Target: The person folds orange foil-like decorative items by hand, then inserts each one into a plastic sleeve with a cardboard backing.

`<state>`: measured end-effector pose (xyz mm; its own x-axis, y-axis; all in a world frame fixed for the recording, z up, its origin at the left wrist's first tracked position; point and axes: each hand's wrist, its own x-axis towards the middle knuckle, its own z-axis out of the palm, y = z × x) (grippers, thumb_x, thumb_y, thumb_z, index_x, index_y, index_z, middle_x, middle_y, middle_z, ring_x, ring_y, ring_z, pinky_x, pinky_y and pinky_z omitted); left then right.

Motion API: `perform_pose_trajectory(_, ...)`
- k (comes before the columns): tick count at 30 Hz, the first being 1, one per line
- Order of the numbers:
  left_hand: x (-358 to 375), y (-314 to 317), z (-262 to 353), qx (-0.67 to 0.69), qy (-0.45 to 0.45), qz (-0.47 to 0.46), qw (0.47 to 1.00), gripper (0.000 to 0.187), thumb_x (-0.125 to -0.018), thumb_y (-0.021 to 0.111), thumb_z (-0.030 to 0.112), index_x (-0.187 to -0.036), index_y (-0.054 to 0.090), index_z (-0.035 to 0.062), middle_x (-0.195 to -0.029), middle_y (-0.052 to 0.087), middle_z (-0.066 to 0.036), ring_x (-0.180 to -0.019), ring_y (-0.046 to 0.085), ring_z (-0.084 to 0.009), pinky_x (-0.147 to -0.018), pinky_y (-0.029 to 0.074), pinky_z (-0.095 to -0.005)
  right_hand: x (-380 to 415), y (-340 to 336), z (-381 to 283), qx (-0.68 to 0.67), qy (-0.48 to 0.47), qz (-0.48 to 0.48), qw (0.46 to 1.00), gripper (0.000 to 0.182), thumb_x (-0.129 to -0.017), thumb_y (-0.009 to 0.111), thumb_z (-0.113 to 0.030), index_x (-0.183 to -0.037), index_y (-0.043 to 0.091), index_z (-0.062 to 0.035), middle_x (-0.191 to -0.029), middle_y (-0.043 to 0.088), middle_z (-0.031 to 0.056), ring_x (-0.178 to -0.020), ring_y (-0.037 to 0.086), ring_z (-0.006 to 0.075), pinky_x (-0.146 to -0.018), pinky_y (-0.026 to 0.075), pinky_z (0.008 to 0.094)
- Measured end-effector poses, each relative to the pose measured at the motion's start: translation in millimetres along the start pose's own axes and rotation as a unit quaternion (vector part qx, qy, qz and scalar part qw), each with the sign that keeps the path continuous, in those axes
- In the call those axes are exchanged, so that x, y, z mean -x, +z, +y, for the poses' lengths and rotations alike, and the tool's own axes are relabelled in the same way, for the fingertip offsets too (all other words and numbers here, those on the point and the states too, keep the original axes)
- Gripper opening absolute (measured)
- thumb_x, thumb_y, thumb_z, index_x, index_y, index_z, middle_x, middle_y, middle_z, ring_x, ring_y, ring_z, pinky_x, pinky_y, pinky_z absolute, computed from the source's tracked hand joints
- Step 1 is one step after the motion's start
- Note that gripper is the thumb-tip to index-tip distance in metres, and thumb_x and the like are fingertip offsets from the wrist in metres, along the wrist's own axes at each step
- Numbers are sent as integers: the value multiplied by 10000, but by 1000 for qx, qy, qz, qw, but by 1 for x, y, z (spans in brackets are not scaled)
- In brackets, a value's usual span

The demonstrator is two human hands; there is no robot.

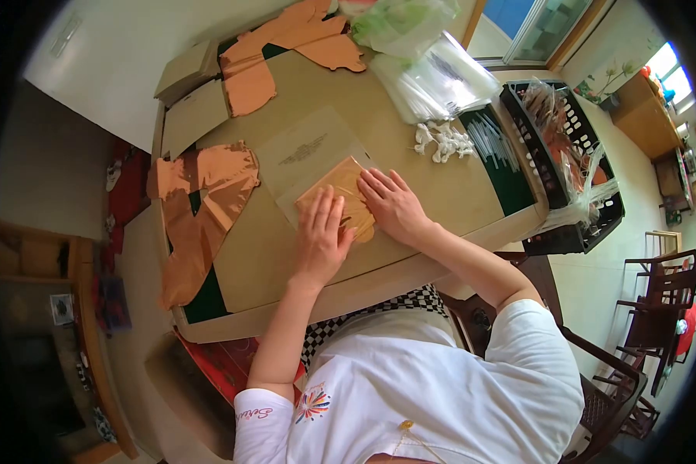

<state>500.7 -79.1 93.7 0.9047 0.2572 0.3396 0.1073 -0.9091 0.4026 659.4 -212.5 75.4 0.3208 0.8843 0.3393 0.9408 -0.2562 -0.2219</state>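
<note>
Both hands press on a folded copper-coloured foil sheet, which looks like a flat foil balloon. My left hand lies across its left part, fingers stretched out. On its right edge rests my right hand, also flat with the fingers extended. Beneath the folded foil is a clear plastic bag with small printed text, lying on the cardboard table cover. Part of the foil is hidden under the fingers.
More copper foil balloons lie at the left and the back. Cardboard pieces, clear bags, white tied bundles and thin clear straws sit around. A black crate stands beyond the right edge.
</note>
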Motion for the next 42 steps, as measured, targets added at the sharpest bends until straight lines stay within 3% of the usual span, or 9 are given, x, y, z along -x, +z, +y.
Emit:
perform_pose_trajectory(3, -1, 13, -5, -25, -10, -49, 998, 643, -907, 590, 316, -1450, 338, 82, -1515, 275, -188, -1413, 226, -368, -1125, 194, -541, 0, 2, 1, 0, -6, 4, 1000, 464, -893, 534, -157, -1328, 478, -5, -1421, 452, 129, -1340, 401, 259, -1100, 304, 464)
perform_pose_trajectory(7, 1, 17, -9, -50, -22, -80, 995, 681, -934, 532, 395, -1487, 274, 94, -1540, 219, -193, -1422, 196, -382, -1131, 145, -562, 6, -7, 0, -75, -6, 41, 996, 447, -809, 594, -88, -1255, 559, -83, -1302, 520, 114, -1255, 460, 278, -1080, 319, 474)
perform_pose_trajectory(13, 2, 18, -8, -53, -15, -75, 996, 834, -849, 599, 528, -1498, 257, 131, -1551, 196, -176, -1431, 174, -369, -1133, 134, -566, 53, -41, -1, -101, -56, 42, 992, 417, -690, 639, -61, -1096, 664, -150, -974, 541, 26, -924, 517, 220, -923, 383, 393)
perform_pose_trajectory(19, 0, 15, -6, -50, -10, -70, 996, 906, -791, 648, 561, -1501, 257, 158, -1552, 197, -167, -1434, 170, -359, -1136, 128, -567, 42, -37, -13, -84, -30, 51, 995, 475, -675, 632, -5, -1116, 685, -174, -913, 528, 18, -916, 523, 209, -914, 372, 399)
perform_pose_trajectory(28, 0, 16, -6, -30, -18, -65, 997, 891, -792, 646, 531, -1502, 254, 162, -1546, 202, -184, -1435, 164, -365, -1135, 126, -578, 51, -45, -4, -60, -49, -4, 997, 500, -695, 613, -29, -1169, 672, -179, -948, 528, 21, -931, 520, 200, -886, 367, 371)
perform_pose_trajectory(34, 2, 13, -10, -28, -31, -98, 994, 689, -885, 524, 343, -1503, 264, 179, -1555, 184, -187, -1437, 167, -364, -1137, 117, -574, 42, -48, -9, -85, -69, 4, 994, 484, -722, 596, -71, -1183, 649, -208, -1003, 528, 41, -1002, 506, 208, -923, 370, 405)
perform_pose_trajectory(37, 2, 13, -16, 16, -31, -93, 995, 607, -914, 435, 261, -1496, 285, 178, -1553, 195, -180, -1438, 168, -360, -1139, 108, -572, 43, -64, 6, -115, -147, -52, 981, 548, -661, 639, -24, -1172, 662, -219, -1082, 539, 37, -1012, 514, 207, -925, 377, 424)
perform_pose_trajectory(40, 1, 11, -15, 39, -38, -91, 994, 578, -925, 394, 244, -1492, 300, 180, -1553, 204, -170, -1441, 166, -353, -1140, 102, -571, 44, -70, 11, -98, -181, -101, 973, 469, -700, 643, -100, -1156, 659, -207, -1248, 528, 44, -1136, 498, 220, -998, 352, 439)
perform_pose_trajectory(42, 2, 11, -15, 37, -41, -92, 994, 581, -923, 400, 246, -1492, 299, 180, -1553, 206, -168, -1441, 165, -353, -1141, 101, -571, 43, -66, 10, -111, -193, -108, 969, 543, -670, 644, -43, -1190, 640, -203, -1363, 475, 39, -1231, 457, 235, -1032, 335, 464)
